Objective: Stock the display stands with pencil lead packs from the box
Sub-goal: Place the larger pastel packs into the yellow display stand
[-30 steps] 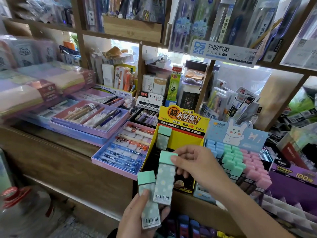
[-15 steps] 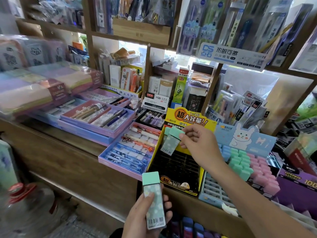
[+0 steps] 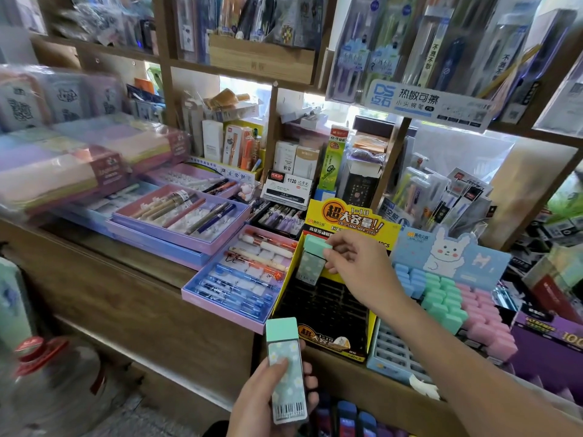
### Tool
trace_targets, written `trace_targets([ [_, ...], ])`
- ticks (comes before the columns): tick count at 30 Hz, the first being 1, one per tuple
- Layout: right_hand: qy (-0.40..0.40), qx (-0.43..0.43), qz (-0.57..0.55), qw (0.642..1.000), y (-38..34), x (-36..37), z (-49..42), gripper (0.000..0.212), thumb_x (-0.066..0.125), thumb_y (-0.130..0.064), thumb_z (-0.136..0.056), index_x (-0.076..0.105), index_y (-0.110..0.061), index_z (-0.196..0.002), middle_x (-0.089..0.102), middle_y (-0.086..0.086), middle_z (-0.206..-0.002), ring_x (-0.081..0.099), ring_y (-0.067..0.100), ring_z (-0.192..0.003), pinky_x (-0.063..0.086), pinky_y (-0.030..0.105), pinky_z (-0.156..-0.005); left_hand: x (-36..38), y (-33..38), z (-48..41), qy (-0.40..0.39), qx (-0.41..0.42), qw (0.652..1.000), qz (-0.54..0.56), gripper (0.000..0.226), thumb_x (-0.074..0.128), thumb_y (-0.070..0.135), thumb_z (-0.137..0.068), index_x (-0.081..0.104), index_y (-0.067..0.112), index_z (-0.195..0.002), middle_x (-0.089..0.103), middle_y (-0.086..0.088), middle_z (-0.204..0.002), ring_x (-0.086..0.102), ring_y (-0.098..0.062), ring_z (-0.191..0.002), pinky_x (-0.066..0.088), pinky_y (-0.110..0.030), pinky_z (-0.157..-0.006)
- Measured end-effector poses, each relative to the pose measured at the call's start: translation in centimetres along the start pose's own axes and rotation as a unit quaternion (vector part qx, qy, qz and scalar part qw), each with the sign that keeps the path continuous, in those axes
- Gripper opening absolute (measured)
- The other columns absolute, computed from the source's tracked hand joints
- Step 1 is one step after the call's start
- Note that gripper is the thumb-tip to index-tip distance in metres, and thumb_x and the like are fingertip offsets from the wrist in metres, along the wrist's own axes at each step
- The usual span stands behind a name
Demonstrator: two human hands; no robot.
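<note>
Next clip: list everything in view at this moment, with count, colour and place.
upper pencil lead pack: one, mint, at the yellow stand's top-left corner.
lower pencil lead pack: one, mint with white flowers, low in front of the counter.
yellow display stand: one, yellow with black slots, on the counter.
bunny display stand: one, pale blue, right of the yellow one; it holds blue, green and pink packs, too many to count.
pen trays: several, purple and pink, left on the counter.
wooden counter: one, brown.
large bottle: one, clear with a red cap, lower left, blurred.
right hand: pinches the upper pack.
left hand: grips the lower pack.
</note>
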State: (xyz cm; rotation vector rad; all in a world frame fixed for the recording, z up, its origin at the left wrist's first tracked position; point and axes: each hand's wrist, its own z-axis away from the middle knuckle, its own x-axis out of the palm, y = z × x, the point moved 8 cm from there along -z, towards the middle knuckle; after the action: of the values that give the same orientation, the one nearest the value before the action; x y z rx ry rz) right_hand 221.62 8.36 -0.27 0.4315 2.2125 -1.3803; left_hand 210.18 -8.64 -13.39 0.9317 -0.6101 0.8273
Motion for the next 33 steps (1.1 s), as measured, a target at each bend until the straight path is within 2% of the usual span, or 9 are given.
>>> trace_targets([
  [4, -0.005, 0.006, 0.001, 1.0, 0.1, 0.4, -0.1, 0.028, 0.068, -0.01, -0.097, 0.059, -0.036, -0.095, 0.071, -0.001, -0.083, 0.073, 0.011, -0.072, 0.064, 0.042, -0.074, 0.0, -0.1, 0.0, -0.008, -0.001, 1.0, 0.012, 0.029, 0.043, 0.008, -0.101, 0.065, -0.005, -0.113, 0.061, -0.025, -0.075, 0.06, -0.033, -0.058, 0.056, -0.037, -0.047],
  [11, -0.001, -0.012, 0.062, 0.998, -0.3, 1.3, -0.1, 0.013, 0.063, -0.012, -0.1, 0.066, -0.025, -0.103, 0.068, -0.008, -0.081, 0.07, 0.011, -0.073, 0.062, 0.046, -0.075, 0.0, 0.1, -0.1, -0.011, -0.001, 1.0, 0.007, 0.027, 0.044, 0.006, -0.101, 0.066, -0.006, -0.109, 0.063, -0.025, -0.071, 0.061, -0.035, -0.054, 0.056, -0.039, -0.045],
  [14, 0.005, -0.013, 0.082, 0.996, -0.4, 1.4, 0.0, 0.016, 0.063, -0.013, -0.1, 0.07, -0.021, -0.112, 0.067, -0.014, -0.082, 0.068, 0.011, -0.074, 0.061, 0.044, -0.077, 0.0, 0.1, -0.2, -0.015, 0.0, 1.0, 0.01, 0.027, 0.042, 0.006, -0.101, 0.065, -0.007, -0.108, 0.062, -0.026, -0.07, 0.061, -0.035, -0.05, 0.056, -0.039, -0.042],
  [18, 0.0, -0.011, 0.098, 0.995, -0.4, 1.2, 0.1, 0.023, 0.063, -0.013, -0.101, 0.071, -0.017, -0.122, 0.066, -0.014, -0.088, 0.067, 0.005, -0.08, 0.06, 0.034, -0.081, 0.2, 0.2, -0.1, -0.009, 0.009, 1.0, 0.001, 0.026, 0.042, 0.004, -0.101, 0.065, -0.007, -0.105, 0.061, -0.026, -0.068, 0.06, -0.034, -0.048, 0.055, -0.038, -0.041],
  [21, 0.001, -0.001, 0.093, 0.996, -0.4, 0.8, 0.9, 0.029, 0.065, -0.014, -0.099, 0.068, -0.021, -0.127, 0.065, -0.017, -0.088, 0.064, -0.003, -0.078, 0.051, 0.013, -0.073, 0.3, 0.4, 0.0, -0.001, 0.013, 1.0, -0.012, 0.026, 0.04, 0.003, -0.103, 0.064, -0.007, -0.103, 0.058, -0.025, -0.068, 0.059, -0.033, -0.046, 0.053, -0.037, -0.039],
  [23, 0.009, 0.017, 0.057, 0.998, -0.3, 0.2, 2.0, 0.028, 0.066, -0.014, -0.098, 0.068, -0.025, -0.124, 0.067, -0.015, -0.088, 0.066, -0.002, -0.08, 0.054, 0.015, -0.074, 0.2, 0.5, -0.2, 0.007, 0.014, 1.0, -0.023, 0.027, 0.038, 0.003, -0.104, 0.063, -0.006, -0.103, 0.057, -0.025, -0.068, 0.059, -0.033, -0.042, 0.052, -0.036, -0.036],
  [26, 0.004, 0.046, -0.028, 0.999, -0.3, -0.7, 4.4, 0.023, 0.068, -0.012, -0.097, 0.07, -0.032, -0.106, 0.071, -0.008, -0.088, 0.071, 0.007, -0.081, 0.064, 0.03, -0.077, -0.2, 0.5, -0.3, 0.017, 0.033, 0.998, -0.05, 0.026, 0.039, 0.002, -0.104, 0.064, -0.003, -0.103, 0.059, -0.025, -0.067, 0.059, -0.033, -0.043, 0.053, -0.035, -0.037],
  [29, -0.018, 0.064, -0.072, 0.995, -0.5, -1.8, 8.0, 0.024, 0.069, -0.014, -0.097, 0.071, -0.037, -0.098, 0.074, -0.012, -0.09, 0.073, 0.007, -0.08, 0.062, 0.024, -0.075, -0.5, 0.5, 0.1, 0.014, 0.089, 0.993, -0.072, 0.022, 0.046, 0.0, -0.101, 0.068, -0.004, -0.104, 0.064, -0.031, -0.073, 0.063, -0.036, -0.052, 0.056, -0.037, -0.044],
  [33, -0.042, 0.076, -0.068, 0.994, -0.1, -3.3, 13.3, 0.026, 0.07, -0.013, -0.096, 0.075, -0.038, -0.094, 0.075, -0.009, -0.086, 0.074, 0.011, -0.077, 0.062, 0.03, -0.072, -0.6, 0.5, 0.3, 0.009, 0.157, 0.981, -0.112, 0.02, 0.058, 0.004, -0.092, 0.074, 0.0, -0.104, 0.069, -0.036, -0.085, 0.071, -0.04, -0.066, 0.061, -0.039, -0.054],
])
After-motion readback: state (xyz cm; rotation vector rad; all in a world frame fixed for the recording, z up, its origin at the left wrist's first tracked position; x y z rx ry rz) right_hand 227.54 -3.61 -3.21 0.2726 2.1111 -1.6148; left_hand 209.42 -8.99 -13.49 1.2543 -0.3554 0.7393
